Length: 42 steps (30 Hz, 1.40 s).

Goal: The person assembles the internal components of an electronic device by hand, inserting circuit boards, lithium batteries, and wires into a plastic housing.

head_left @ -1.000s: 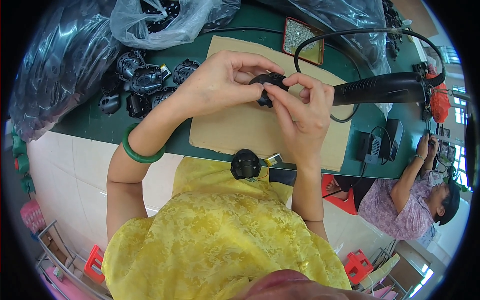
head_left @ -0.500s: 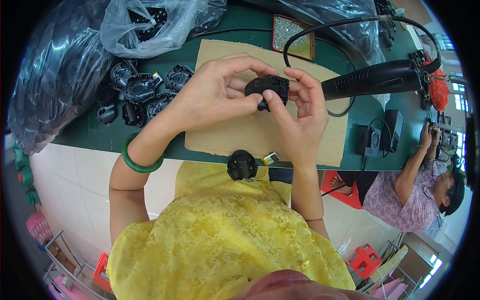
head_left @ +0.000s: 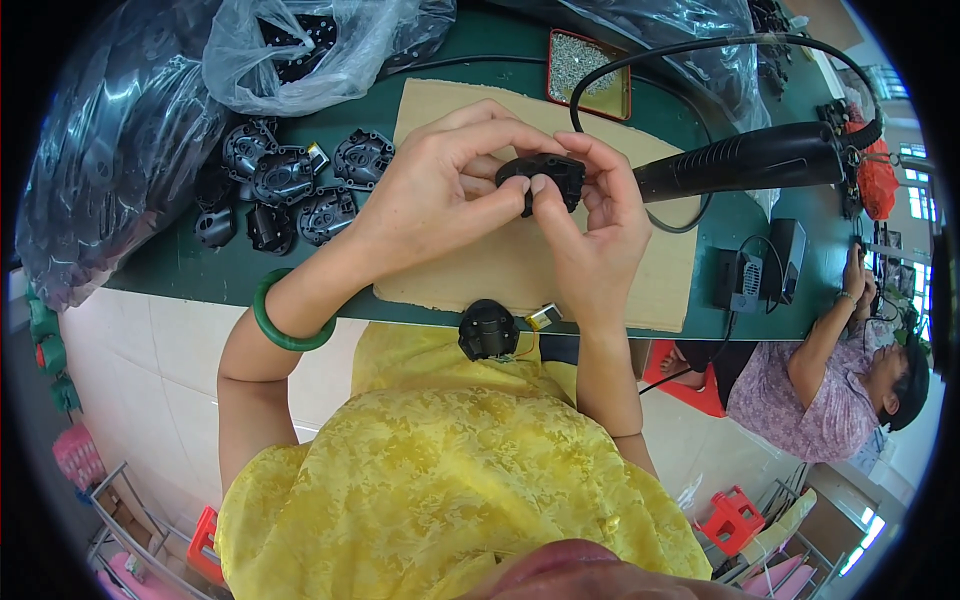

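Both my hands hold one small black plastic housing [head_left: 545,178] above a cardboard sheet [head_left: 450,270]. My left hand [head_left: 440,185] is closed on its left side, the thumb pressing near its lower edge. From the other side my right hand [head_left: 598,215] grips it, with its thumb tip beside the left thumb. What lies under the thumbs is hidden. Just below, at the table's near edge, sits another black housing [head_left: 488,330] with a small silver and yellow battery [head_left: 544,317] wired to it. A green bangle [head_left: 272,315] circles my left wrist.
Several black housings [head_left: 285,178] lie at the left beside large plastic bags [head_left: 110,150]. A red tray [head_left: 590,75] of small metal parts stands at the back. A black electric screwdriver [head_left: 745,160] hangs at the right near a power box [head_left: 740,280]. Another person [head_left: 820,390] sits far right.
The held housing has tilted, and the thumbs have drawn closer together at its lower edge. At the far right, the other person's hands have shifted slightly.
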Tool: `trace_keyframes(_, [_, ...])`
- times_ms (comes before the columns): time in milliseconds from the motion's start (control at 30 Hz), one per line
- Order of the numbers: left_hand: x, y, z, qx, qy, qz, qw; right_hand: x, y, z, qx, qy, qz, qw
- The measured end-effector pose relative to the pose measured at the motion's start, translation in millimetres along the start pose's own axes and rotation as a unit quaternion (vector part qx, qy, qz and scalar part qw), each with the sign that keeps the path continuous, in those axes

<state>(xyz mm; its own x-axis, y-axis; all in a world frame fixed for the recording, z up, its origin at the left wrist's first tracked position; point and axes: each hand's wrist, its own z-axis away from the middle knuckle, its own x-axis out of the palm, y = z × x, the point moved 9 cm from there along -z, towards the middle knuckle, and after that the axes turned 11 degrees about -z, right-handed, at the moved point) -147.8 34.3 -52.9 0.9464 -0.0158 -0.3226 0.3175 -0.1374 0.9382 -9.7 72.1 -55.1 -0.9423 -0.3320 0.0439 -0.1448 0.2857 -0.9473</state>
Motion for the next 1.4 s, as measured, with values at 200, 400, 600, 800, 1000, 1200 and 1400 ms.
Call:
trace_keyframes(200, [1, -18, -1, -0.101, -0.002, 0.135, 0.986, 9, -56, 13, -0.280, -0.048, 0.317, 0.905])
trace_keyframes(400, [3, -14, -2, -0.055, -0.024, 0.130, 0.990, 13, -47, 13, -0.250, -0.051, 0.375, 0.891])
trace_keyframes(600, [3, -20, -3, -0.048, -0.009, 0.171, 0.984, 11, -56, 14, -0.270, -0.050, 0.337, 0.901])
trace_keyframes(800, [1, -24, -4, -0.080, -0.024, 0.164, 0.983, 0, -65, 6, -0.240, -0.074, 0.307, 0.918])
trace_keyframes(1000, [5, -25, -4, -0.087, -0.031, 0.166, 0.982, 14, -60, 1, -0.270, -0.156, 0.343, 0.886])
trace_keyframes(1200, [6, -25, -3, -0.086, -0.033, 0.136, 0.986, 18, -59, 0, -0.268, -0.172, 0.362, 0.876])
trace_keyframes(1400, [6, -19, -3, -0.096, -0.056, 0.131, 0.985, 19, -63, 3, -0.330, -0.170, 0.355, 0.858])
